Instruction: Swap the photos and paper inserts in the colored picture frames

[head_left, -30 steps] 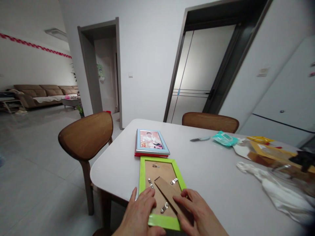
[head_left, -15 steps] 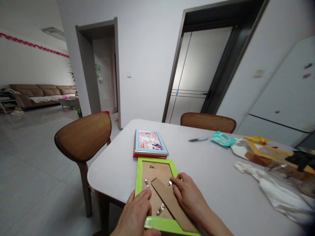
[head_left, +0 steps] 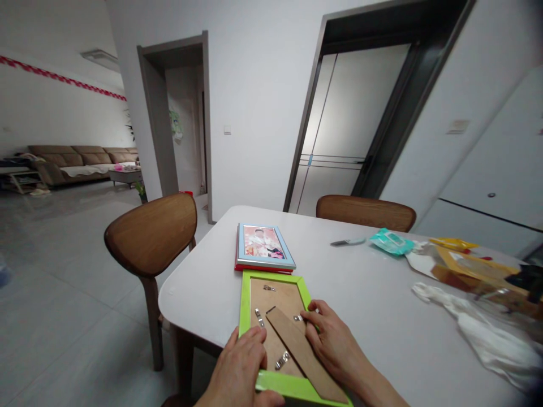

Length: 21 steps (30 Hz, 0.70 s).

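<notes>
A lime-green picture frame (head_left: pixel 245 305) lies face down at the table's near edge. Its brown backboard (head_left: pixel 280 288) carries a slanting stand leg (head_left: pixel 297 350) and several metal clips. My left hand (head_left: pixel 241 362) grips the lower left side of the frame, with its fingers over the rim and the thumb at the bottom edge. On the opposite side, my right hand (head_left: pixel 333 339) is closed on the rim with bent fingers. Its index fingertip is by the right-hand clip (head_left: pixel 298 318). Just beyond lies a light blue picture frame (head_left: pixel 266 262), face up on a red one (head_left: pixel 263 270).
On the white table (head_left: pixel 339 282) are a knife (head_left: pixel 348 242), a teal wipes pack (head_left: pixel 391 242), a yellow packet (head_left: pixel 453 244), a brown paper package (head_left: pixel 466 268) and a crumpled white cloth (head_left: pixel 479 333). Wooden chairs stand at the left (head_left: pixel 153 234) and far side (head_left: pixel 365 212).
The view has turned slightly left, so everything sits a little further right. Both hands remain on the green frame; the right fingers have shifted only slightly near the clip.
</notes>
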Tool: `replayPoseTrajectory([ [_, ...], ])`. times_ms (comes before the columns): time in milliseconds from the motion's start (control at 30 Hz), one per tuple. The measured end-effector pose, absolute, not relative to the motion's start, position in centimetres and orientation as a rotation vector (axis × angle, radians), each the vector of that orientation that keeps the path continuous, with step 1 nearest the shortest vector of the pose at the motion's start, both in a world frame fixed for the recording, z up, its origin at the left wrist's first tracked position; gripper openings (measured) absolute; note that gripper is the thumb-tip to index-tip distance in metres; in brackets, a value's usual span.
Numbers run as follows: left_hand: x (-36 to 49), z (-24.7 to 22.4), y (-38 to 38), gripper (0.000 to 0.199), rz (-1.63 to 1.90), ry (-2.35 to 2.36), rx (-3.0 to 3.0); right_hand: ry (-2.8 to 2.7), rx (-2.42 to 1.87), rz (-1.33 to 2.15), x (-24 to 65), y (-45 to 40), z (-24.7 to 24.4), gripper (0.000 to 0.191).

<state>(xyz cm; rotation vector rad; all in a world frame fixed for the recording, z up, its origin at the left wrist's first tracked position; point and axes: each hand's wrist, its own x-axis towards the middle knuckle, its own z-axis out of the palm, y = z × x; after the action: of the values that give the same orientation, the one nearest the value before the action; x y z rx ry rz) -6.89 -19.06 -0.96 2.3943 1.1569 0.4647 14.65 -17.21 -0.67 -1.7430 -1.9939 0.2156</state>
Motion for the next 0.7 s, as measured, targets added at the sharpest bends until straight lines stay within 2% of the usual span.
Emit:
replayPoseTrajectory([
  [167,-7.1,-1.7,-18.9,0.044,0.596,1.097,2.394,-2.047,-1.761,0.050,13.4,-16.9,-0.2,0.027],
  [400,-7.3,-2.4,-18.9,0.044,0.846,0.987,2.383,-2.234,-1.571,0.132,7.8,-15.9,0.5,0.023],
  [700,-7.4,-3.1,-18.7,0.033,1.066,0.849,2.365,-2.401,-1.490,0.037,7.6,-15.9,-0.5,0.018],
])
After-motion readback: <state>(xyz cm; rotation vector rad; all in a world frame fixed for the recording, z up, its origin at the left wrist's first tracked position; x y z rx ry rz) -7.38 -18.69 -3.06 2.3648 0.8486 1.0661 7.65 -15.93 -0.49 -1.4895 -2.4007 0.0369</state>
